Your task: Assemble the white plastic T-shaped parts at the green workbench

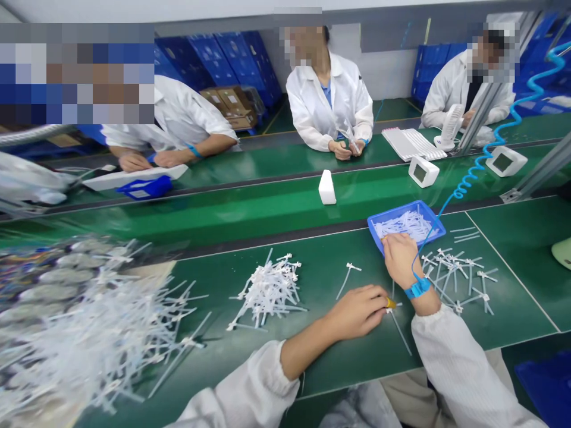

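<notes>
My left hand [361, 312] rests low over the green table, its fingers closed on the head of a cable tie [401, 334] whose thin pale strip points toward me. A yellow finger cot covers one fingertip. My right hand [401, 258], with a blue wrist strap [418, 288], bends over the near left edge of a blue tray [439, 227]. Its fingers are drawn together, and whatever they pinch is hidden. Thin white strips [404, 224] fill the tray. Cable ties with white heads [459, 267] lie scattered right of my right hand; a single one [348, 279] lies beyond my left hand.
Left of my hands lies a heap of cable ties [270, 288], with a larger pile [102, 333] farther left beside bagged wires [66, 276]. A coiled blue cord [473, 172] runs to my wrist. White devices [328, 187] stand on the green conveyor; co-workers in white coats sit opposite.
</notes>
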### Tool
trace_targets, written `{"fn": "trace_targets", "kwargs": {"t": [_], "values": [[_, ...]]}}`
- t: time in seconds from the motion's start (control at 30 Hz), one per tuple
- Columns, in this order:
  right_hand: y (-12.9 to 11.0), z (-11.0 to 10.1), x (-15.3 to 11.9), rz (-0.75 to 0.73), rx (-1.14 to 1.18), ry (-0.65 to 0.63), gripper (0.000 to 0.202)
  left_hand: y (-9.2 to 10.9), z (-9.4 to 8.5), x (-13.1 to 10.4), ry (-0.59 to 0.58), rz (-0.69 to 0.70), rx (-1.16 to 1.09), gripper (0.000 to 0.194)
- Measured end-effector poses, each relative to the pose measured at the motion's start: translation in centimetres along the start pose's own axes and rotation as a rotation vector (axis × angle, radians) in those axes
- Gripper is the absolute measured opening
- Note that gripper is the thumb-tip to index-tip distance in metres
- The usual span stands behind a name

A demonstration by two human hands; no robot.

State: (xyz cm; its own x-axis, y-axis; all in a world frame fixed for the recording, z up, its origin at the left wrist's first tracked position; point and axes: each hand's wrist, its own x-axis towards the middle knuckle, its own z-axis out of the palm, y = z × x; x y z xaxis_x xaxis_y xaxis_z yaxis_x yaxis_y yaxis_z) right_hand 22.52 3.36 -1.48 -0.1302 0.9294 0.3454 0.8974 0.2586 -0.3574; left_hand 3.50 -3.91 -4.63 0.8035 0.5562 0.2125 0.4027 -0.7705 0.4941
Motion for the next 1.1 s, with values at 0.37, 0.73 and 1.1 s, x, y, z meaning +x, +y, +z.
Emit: {"fn": "trace_targets", "kwargs": {"t": [0.37,0.73,1.1], "values": [[0.3,-0.9,0.1,0.033,0.426,0.321,0.033,0.1,-0.8,-0.3,-0.033,-0.005,-0.100,0.023],[1.0,-0.6,0.0,0.008,0.504,0.326,0.026,0.0,-0.9,-0.3,-0.028,-0.017,-0.156,0.021],[1.2,-0.3,-0.1,0.029,0.513,0.296,0.012,-0.1,-0.9,-0.3,-0.042,-0.017,-0.146,0.022]]}}
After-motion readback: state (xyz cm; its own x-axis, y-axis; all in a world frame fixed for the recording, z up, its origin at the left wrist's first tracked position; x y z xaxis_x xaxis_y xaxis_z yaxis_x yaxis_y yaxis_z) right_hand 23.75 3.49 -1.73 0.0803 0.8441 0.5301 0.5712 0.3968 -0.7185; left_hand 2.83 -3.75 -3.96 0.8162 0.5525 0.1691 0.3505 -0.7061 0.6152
